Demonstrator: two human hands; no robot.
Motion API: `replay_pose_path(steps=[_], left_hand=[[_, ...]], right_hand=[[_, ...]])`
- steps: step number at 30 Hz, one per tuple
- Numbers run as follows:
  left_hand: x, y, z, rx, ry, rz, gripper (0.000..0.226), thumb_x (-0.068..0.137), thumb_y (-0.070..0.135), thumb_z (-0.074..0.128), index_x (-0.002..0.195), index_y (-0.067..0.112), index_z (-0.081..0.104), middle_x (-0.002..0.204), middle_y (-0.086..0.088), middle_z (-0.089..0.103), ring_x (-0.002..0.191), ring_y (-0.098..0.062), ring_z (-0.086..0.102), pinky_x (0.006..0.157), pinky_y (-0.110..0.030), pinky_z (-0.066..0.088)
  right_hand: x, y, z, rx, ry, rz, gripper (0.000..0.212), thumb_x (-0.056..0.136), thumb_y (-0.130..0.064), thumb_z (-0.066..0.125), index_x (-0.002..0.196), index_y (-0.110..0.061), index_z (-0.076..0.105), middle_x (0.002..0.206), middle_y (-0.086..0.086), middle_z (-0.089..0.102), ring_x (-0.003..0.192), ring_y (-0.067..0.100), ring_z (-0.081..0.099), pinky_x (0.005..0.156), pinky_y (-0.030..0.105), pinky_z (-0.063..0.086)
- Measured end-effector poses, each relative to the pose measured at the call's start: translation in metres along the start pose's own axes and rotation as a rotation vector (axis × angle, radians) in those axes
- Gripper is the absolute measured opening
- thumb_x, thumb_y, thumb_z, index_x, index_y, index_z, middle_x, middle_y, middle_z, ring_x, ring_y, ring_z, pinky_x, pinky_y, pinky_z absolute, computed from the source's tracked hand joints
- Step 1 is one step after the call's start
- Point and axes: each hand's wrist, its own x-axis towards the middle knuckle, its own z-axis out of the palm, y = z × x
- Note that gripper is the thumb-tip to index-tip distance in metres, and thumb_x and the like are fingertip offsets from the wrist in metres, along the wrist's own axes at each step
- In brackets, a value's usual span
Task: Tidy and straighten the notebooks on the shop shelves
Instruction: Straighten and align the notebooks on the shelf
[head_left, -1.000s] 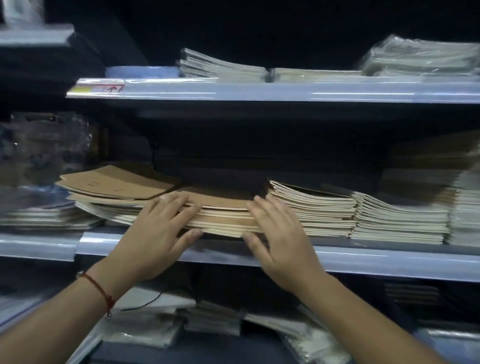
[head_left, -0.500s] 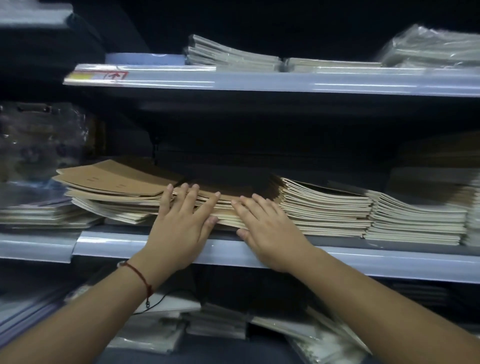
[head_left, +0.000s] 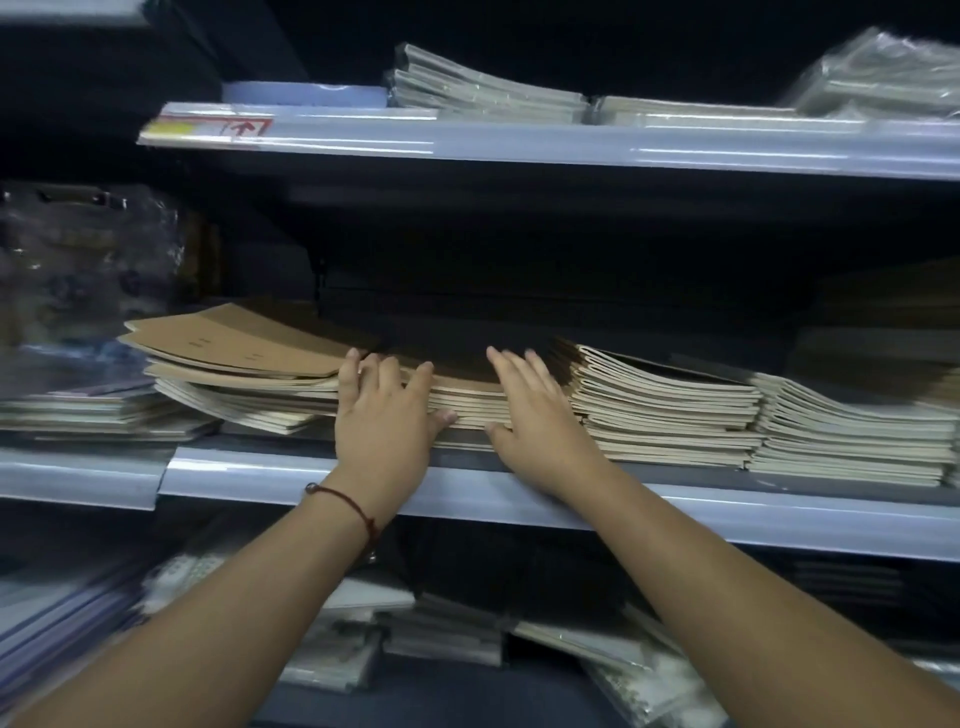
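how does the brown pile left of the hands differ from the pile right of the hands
The left pile is fanned and skewed, its brown covers showing; the right pile is squarer, showing mostly pale page edges. The left pile juts toward the shelf edge; the right sits straighter. Both lie flat on one shelf.

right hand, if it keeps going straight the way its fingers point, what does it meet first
Nothing clear: the right hand lies on the middle stack, fingers aimed into the dark shelf back. Depth there is unreadable.

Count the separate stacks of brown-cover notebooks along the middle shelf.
4, maybe more. A skewed stack at the left; the stack under the left hand and right hand; one just right of them; another further right. The frame edge may hide more.
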Motion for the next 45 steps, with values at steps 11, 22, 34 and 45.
replay_pose_path(steps=[11,22,34,45], left_hand=[[-0.049,-0.016,-0.009,-0.428,0.28,-0.069,0.048,0.089,0.028,0.071,0.129,0.006,0.06,0.119,-0.016,0.057,0.108,-0.035,0.054,0.091,-0.047,0.047],[-0.054,-0.003,-0.014,-0.702,0.109,-0.239,0.049,0.096,0.029,0.06,0.139,0.009,0.048,0.129,-0.009,0.059,0.121,-0.027,0.053,0.1,-0.038,0.043],[-0.042,-0.008,0.0,-0.899,-0.013,-0.394,0.035,0.093,0.045,0.062,0.119,0.023,0.054,0.1,0.011,0.057,0.102,-0.02,0.059,0.086,-0.038,0.048],[-0.028,-0.007,0.0,-0.672,0.164,-0.441,0.06,0.092,0.054,0.061,0.118,0.005,0.04,0.092,-0.021,0.068,0.089,-0.044,0.064,0.067,-0.037,0.039]], right_hand=[[-0.054,-0.009,-0.021,0.368,0.201,0.544,0.052,0.091,-0.021,0.056,0.141,-0.016,0.042,0.138,0.0,0.044,0.124,0.022,0.048,0.094,0.028,0.038],[-0.045,-0.029,-0.012,0.373,0.218,0.561,0.051,0.089,-0.023,0.062,0.135,-0.014,0.042,0.117,-0.003,0.031,0.097,0.021,0.054,0.077,0.03,0.042],[-0.053,-0.01,-0.021,0.354,0.21,0.488,0.052,0.091,-0.023,0.058,0.141,-0.014,0.045,0.134,0.001,0.044,0.097,0.013,0.056,0.084,0.029,0.043],[-0.057,-0.004,-0.02,0.386,0.24,0.497,0.05,0.091,-0.015,0.057,0.141,-0.018,0.05,0.134,-0.002,0.055,0.122,0.016,0.053,0.103,0.034,0.046]])
